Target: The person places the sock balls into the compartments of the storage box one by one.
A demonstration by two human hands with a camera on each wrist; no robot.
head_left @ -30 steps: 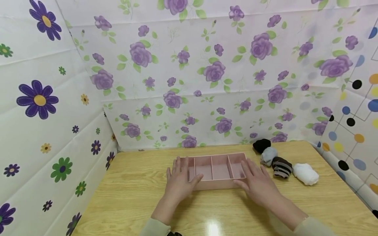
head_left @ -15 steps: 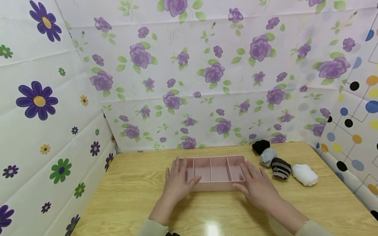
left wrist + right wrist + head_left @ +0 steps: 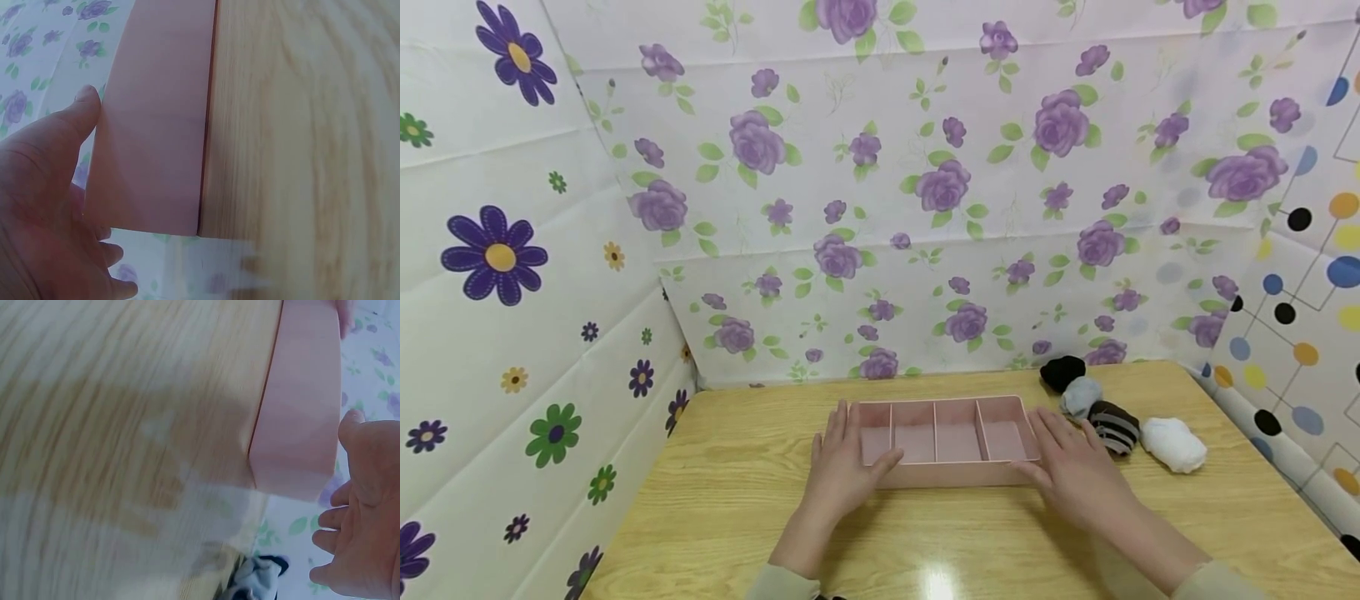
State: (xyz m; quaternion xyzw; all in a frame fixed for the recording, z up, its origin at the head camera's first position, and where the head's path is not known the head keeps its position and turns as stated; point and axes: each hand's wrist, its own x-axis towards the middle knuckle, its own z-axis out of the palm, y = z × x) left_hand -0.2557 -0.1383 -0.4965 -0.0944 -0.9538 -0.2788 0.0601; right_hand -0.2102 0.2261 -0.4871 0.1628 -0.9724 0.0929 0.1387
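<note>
A pink box (image 3: pixel 955 476) with several compartments stands on the wooden table, and no item shows inside it. At its left end is my left hand (image 3: pixel 838 471), fingers extended along the side and thumb at the front rim. My right hand (image 3: pixel 1078 475) lies along the right end, thumb near the front corner. In the left wrist view the left thumb tip meets the rim of the box (image 3: pixel 150 125). The right wrist view has the right hand (image 3: pixel 369 506) beside the end of the box (image 3: pixel 300 406), fingers loosely bent.
Right of the box lie a black bundle (image 3: pixel 1062 373), a grey bundle (image 3: pixel 1081 397), a striped bundle (image 3: pixel 1114 428) and a white bundle (image 3: pixel 1174 444). Flower-patterned sheets (image 3: pixel 850 208) rise behind the table (image 3: pixel 737 467) and at its left; a dotted sheet hangs at the right.
My right hand has shifted right, from over the rightmost compartment to the outside of the box's end. My left hand has moved slightly left, uncovering more of the leftmost compartment.
</note>
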